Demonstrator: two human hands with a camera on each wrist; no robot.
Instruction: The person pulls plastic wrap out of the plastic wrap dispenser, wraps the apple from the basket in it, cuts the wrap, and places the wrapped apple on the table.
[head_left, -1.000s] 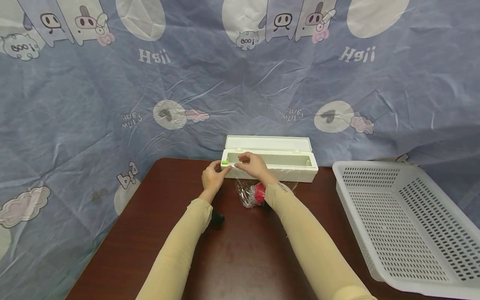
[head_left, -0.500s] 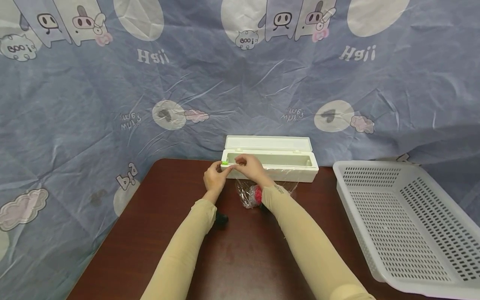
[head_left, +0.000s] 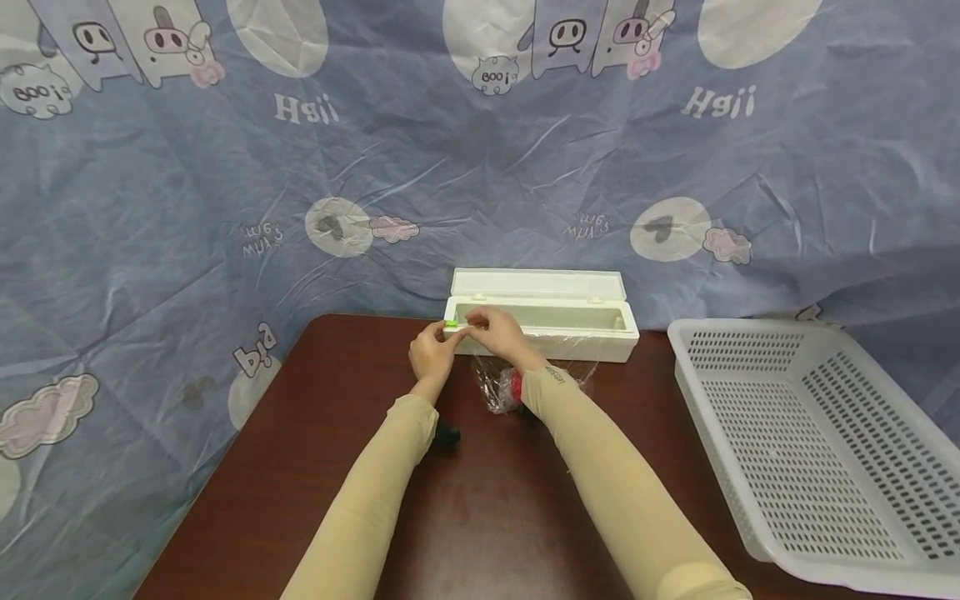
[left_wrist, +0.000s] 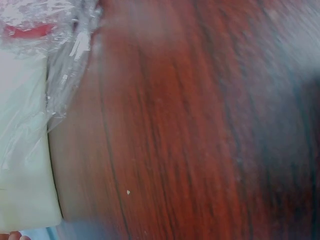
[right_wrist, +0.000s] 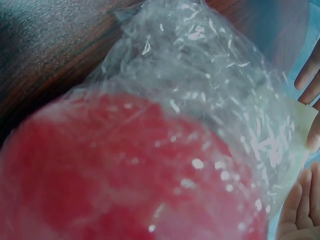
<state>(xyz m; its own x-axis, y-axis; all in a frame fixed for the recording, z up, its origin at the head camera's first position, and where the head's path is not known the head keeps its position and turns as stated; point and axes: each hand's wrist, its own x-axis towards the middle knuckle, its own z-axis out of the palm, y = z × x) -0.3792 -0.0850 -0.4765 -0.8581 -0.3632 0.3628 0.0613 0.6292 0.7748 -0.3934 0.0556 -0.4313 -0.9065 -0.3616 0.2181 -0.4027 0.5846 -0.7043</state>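
A long white cling film dispenser box (head_left: 570, 344) stands at the table's back with its lid (head_left: 540, 284) raised. My left hand (head_left: 432, 354) grips the box's left front corner, thumb and bent fingers by a bright green slider (head_left: 450, 323). Thumb-to-thumb with it, my right hand (head_left: 501, 337) has its fingers bent over the front rim; I cannot tell whether they pinch anything. Clear cling film (head_left: 491, 387) hangs down the box's front onto the table. Under it sits a red rounded thing (right_wrist: 125, 170), partly hidden by my right forearm in the head view.
A large white perforated plastic basket (head_left: 802, 467) stands on the right of the brown table (head_left: 495, 517). A small black object (head_left: 447, 435) lies beside my left forearm. Behind the table hangs a blue-grey patterned cloth (head_left: 480, 183).
My left hand has shifted slightly right and my right hand slightly left, so the thumbs now meet at the box's front rim. More of the black object shows; the box stays put.
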